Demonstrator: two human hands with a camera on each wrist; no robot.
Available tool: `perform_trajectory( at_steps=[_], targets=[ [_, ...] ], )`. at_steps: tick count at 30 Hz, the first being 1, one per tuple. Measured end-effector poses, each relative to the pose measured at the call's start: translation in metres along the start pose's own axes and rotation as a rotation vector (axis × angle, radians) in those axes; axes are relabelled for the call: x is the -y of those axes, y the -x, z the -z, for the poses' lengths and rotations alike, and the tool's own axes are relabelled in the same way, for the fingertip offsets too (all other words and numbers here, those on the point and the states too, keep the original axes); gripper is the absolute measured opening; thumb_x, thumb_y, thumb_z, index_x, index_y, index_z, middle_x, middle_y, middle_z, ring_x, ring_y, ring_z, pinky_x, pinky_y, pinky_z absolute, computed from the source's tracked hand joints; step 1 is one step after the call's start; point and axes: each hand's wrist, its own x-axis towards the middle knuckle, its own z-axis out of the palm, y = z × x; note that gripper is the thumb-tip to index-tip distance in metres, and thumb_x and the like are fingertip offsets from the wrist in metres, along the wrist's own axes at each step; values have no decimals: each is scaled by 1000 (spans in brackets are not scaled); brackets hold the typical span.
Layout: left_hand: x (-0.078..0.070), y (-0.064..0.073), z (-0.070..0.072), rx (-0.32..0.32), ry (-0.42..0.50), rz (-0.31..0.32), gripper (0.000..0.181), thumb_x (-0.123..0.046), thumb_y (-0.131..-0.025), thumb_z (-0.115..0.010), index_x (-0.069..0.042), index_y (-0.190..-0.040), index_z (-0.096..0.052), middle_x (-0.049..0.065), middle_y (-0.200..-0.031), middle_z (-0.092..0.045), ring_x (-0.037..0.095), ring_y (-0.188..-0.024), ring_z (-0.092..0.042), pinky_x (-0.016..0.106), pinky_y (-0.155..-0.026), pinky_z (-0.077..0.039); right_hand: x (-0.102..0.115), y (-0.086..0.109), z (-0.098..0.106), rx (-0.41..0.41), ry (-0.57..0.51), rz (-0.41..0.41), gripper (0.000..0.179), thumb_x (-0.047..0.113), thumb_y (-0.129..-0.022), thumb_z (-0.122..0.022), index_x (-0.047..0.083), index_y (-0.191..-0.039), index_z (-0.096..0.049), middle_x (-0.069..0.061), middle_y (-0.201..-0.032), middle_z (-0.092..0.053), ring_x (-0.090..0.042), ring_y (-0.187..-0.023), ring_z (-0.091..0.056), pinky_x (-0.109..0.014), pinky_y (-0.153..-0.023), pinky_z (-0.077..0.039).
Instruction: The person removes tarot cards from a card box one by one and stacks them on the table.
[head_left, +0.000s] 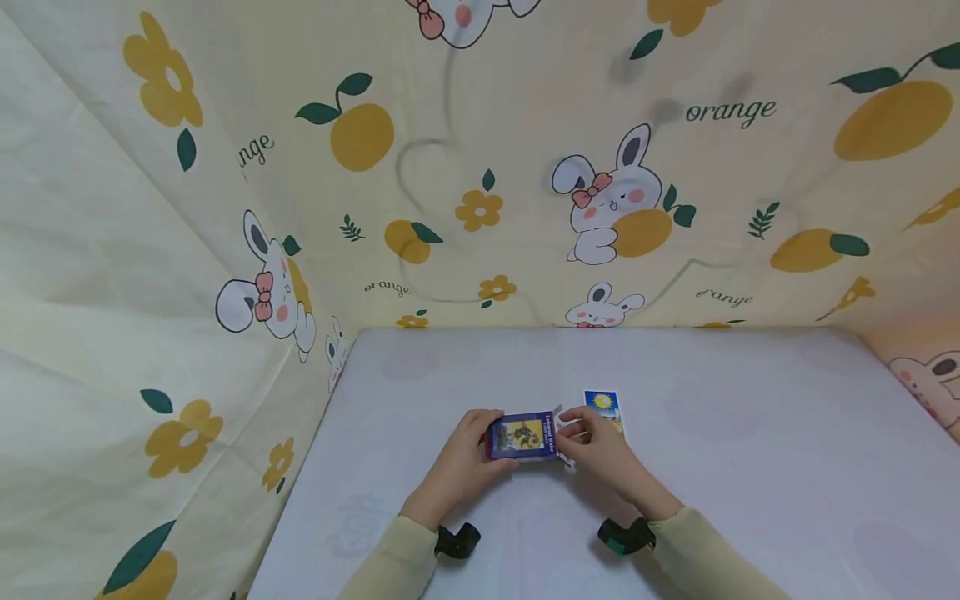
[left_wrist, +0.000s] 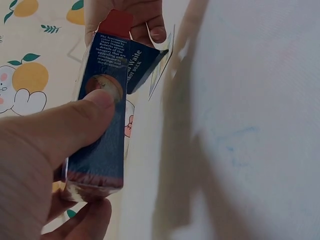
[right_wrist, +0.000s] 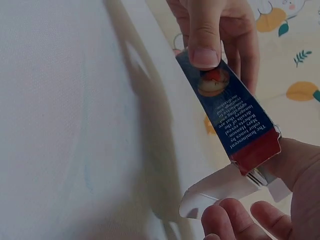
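A dark blue tarot card box [head_left: 521, 436] is held above the white table, with its picture face up in the head view. My left hand [head_left: 467, 457] grips its left end, the thumb lying along a narrow printed side [left_wrist: 98, 135]. At the right end the box is open, its lid flap [right_wrist: 220, 192] folded outward with the pale inside showing. My right hand [head_left: 596, 450] is at this open end: the thumb reaches behind the box edge, its tip hidden, and the curled fingers [right_wrist: 235, 220] are by the flap. Narrow edges show inside the opening, too small to identify.
A card with a yellow sun on blue [head_left: 602, 402] lies on the table just beyond my right hand, partly covered by it. The white tabletop [head_left: 712, 417] extends around both hands. Patterned cloth [head_left: 525, 167] with rabbits and oranges hangs behind and at the left.
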Motion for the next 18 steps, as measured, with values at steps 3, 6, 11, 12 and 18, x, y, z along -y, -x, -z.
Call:
perform_trajectory(
  at_steps=[3, 6, 11, 12, 18],
  targets=[
    [-1, -1, -1, -2, -3, -3, 75, -38, -81, -78, -21, -145, -43, -1, -141, -42, 17, -128, -44, 37, -107, -39, 1, 1, -1, -2, -5, 5, 38, 19, -88, -72, 5, -120, -56, -9, -100, -64, -20, -87, -61, -30, -66, -55],
    [-3, 0, -2, -4, -5, -9, 75, -38, -81, -78, -20, -144, -44, 0, -141, -43, 18, -127, -45, 38, -106, -39, 2, 2, -2, 3, 4, 15, 37, 15, -88, -71, 4, -120, -56, -9, -100, -63, -20, -87, -61, -29, -66, -54],
    [-5, 0, -2, 5, -8, 4, 75, -38, -81, -79, -21, -145, -43, 0, -141, -43, 18, -128, -44, 37, -107, -39, -2, 1, -4, -1, 23, 17, 29, 10, -87, -69, 5, -114, -59, -8, -97, -62, -20, -85, -61, -28, -65, -54],
    [-5, 1, -2, 3, -10, 6, 75, -38, -81, -79, -21, -145, -44, 0, -141, -43, 18, -128, -44, 37, -107, -39, -2, 1, -5, -1, 24, 15, 28, 9, -87, -69, 5, -113, -60, -7, -96, -62, -20, -85, -61, -29, -66, -54],
    [-3, 1, -3, -6, -19, 3, 75, -37, -80, -79, -20, -144, -44, -1, -141, -43, 17, -127, -45, 35, -106, -40, -2, 2, -5, -4, 38, 11, 23, 11, -88, -68, 6, -110, -62, -6, -94, -61, -20, -86, -60, -29, -67, -54]
  ],
)
